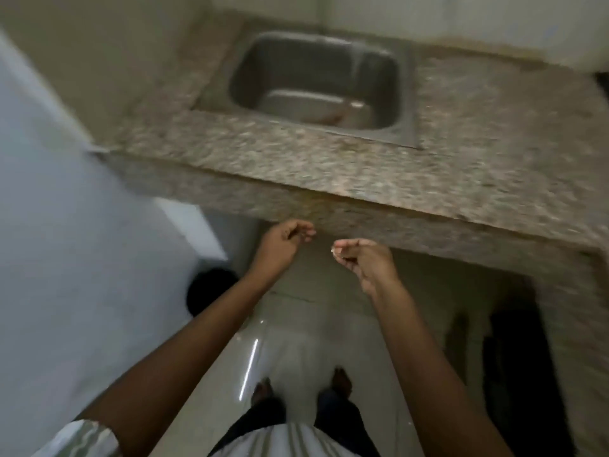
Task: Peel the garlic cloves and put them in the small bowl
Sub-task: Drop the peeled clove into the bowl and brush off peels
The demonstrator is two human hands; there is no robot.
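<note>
Head view: the two hands are held apart, nearer the person than the sink (pixel 257 70) and below the counter edge (pixel 296 189). The right hand (pixel 362 262) pinches a small pale piece (pixel 333 251), clove or skin, probably bound for the sink. The left hand (pixel 285 239) has curled fingers; its contents are indeterminate. The small bowl is not visible.

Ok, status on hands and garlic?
Right hand pinches small pale bit, likely garlic. Left hand curled, contents unclear. Sink ahead; frame blurred.

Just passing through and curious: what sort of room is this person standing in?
Most likely a home kitchen: a speckled stone counter with a steel sink set into it, above a glossy tiled floor. The right hand pinches a small pale piece, perhaps garlic.
</note>
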